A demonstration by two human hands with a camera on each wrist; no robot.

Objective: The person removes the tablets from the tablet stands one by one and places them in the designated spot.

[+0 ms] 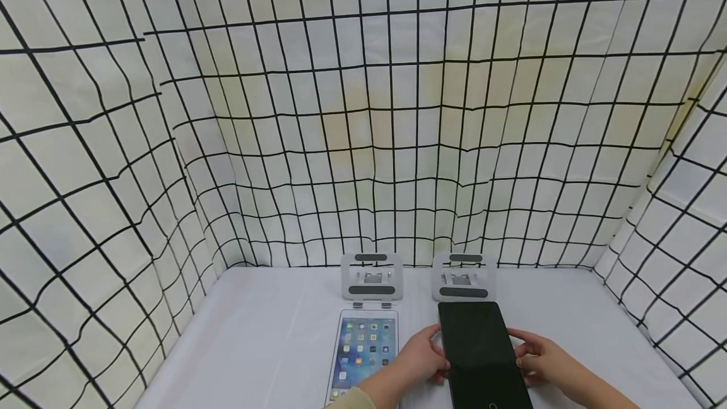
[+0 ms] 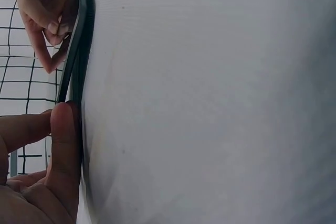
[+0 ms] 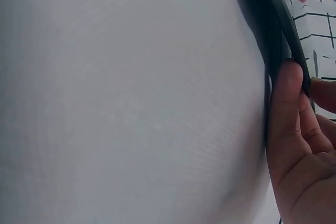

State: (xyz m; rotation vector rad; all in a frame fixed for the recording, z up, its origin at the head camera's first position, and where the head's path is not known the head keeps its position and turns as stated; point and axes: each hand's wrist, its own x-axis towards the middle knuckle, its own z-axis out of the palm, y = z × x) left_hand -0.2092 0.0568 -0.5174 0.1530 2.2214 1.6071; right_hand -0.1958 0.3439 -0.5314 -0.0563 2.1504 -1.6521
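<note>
A black tablet (image 1: 483, 352) with a dark screen is held between both hands, close over the white table, its far end in front of the right-hand stand. My left hand (image 1: 419, 353) pinches its left edge; in the left wrist view, the thumb (image 2: 64, 129) lies against that edge. On the opposite side, my right hand (image 1: 538, 357) grips the right edge, and the right wrist view shows the fingertips (image 3: 289, 77) right at the rim. Beside the left hand lies a white tablet (image 1: 363, 346) with its screen lit with app icons, partly covered by the left forearm.
Two grey folding stands with dark pads stand at the back of the table (image 1: 272, 327): a left stand (image 1: 396, 275) behind the white tablet and a right stand (image 1: 436, 283) behind the black one. White cloth walls with a black grid (image 1: 403, 90) enclose the table's back and sides.
</note>
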